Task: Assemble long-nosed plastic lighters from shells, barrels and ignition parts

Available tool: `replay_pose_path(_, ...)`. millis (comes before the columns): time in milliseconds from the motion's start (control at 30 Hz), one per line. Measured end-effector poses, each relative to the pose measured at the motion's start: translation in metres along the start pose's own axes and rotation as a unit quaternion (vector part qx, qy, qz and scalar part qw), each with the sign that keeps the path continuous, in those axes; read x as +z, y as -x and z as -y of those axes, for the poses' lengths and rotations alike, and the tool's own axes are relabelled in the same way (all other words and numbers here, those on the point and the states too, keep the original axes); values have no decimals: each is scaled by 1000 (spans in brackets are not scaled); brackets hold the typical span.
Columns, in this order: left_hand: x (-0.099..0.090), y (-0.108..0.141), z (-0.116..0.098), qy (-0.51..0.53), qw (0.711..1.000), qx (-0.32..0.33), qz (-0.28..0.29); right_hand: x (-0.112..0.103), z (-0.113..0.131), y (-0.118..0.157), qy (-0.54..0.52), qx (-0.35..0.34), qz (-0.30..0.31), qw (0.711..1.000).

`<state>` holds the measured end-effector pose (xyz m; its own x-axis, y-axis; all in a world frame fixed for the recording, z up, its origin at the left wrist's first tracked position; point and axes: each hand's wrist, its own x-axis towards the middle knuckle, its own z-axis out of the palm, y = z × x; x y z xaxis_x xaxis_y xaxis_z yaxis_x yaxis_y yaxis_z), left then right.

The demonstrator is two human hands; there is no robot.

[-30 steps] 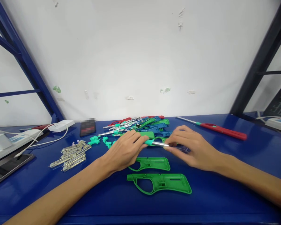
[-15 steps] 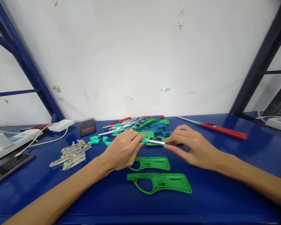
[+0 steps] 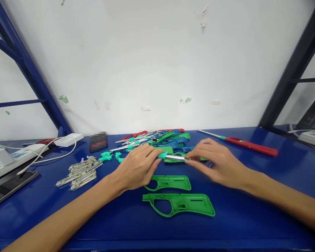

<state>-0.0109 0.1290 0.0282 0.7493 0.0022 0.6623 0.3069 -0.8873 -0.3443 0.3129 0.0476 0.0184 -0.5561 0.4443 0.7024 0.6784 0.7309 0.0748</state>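
My left hand (image 3: 138, 168) is closed round a teal plastic collar (image 3: 162, 155) with a silver metal lighter tube (image 3: 174, 158) sticking out of it to the right. Thumb and fingers of my right hand (image 3: 219, 162) pinch the tube's right end, so that tip is hidden. Below the hands lie two green lighter handle halves, the nearer one (image 3: 194, 204) in full view and the farther one (image 3: 173, 182) partly under my left hand. Just behind the tube is another green handle half (image 3: 173, 160), partly covered by my right fingers.
Behind my hands is a pile of red, blue and green lighter parts (image 3: 170, 142). Teal plastic pieces (image 3: 105, 156) and several clear, slim inner parts (image 3: 81, 173) lie left. A red lighter (image 3: 252, 146) lies right. A phone (image 3: 10, 189), power strip (image 3: 18, 159) and white cable occupy the left edge.
Almost nothing differs. Both hands keep their hold on the collar and tube, with only a tiny shift of the right fingers.
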Motion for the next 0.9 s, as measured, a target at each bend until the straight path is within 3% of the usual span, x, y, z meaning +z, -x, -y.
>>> replay_pose_path(900, 4, 6, 7, -13, 1000, -17, 2, -8, 10, -7, -27, 13, -11, 999)
